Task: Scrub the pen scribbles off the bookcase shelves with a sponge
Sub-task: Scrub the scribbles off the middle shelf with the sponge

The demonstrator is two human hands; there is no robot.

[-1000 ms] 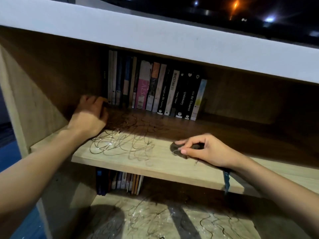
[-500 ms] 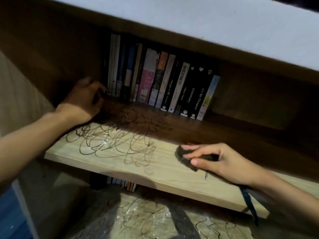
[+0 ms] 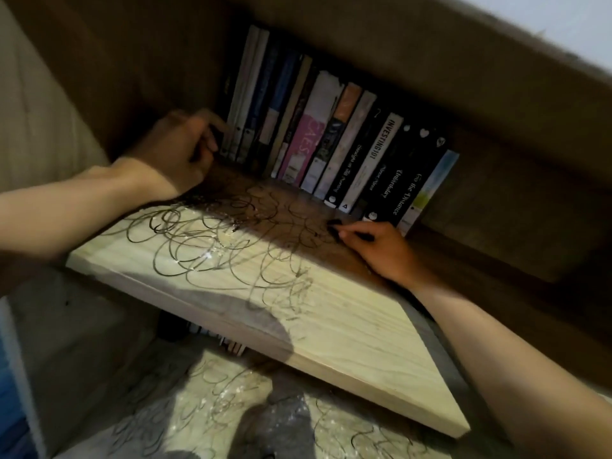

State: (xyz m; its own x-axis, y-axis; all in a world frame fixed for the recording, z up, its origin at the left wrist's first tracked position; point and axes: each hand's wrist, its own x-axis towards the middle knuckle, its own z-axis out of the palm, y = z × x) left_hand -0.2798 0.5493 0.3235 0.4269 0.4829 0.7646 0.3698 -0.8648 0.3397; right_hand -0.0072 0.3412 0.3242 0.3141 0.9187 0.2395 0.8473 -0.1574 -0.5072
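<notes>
A light wooden shelf (image 3: 347, 329) carries looping black pen scribbles (image 3: 212, 246) over its left and middle part. My right hand (image 3: 381, 248) presses a dark sponge (image 3: 334, 226) onto the shaded back of the shelf, at the right edge of the scribbles, just in front of the books. My left hand (image 3: 180, 150) rests at the back left corner with curled fingers against the leftmost book; nothing shows in it. The lower shelf (image 3: 212, 409) below is scribbled too.
A row of upright books (image 3: 331, 140) lines the back of the upper shelf. More books (image 3: 228, 342) stand under it on the lower shelf. The bookcase side panel (image 3: 36, 111) is on the left, its top board (image 3: 430, 61) overhead.
My right hand has slid the sponge leftward and toward the back, from the shelf's lit front part to the shaded part by the books. The camera has tilted and moved closer.
</notes>
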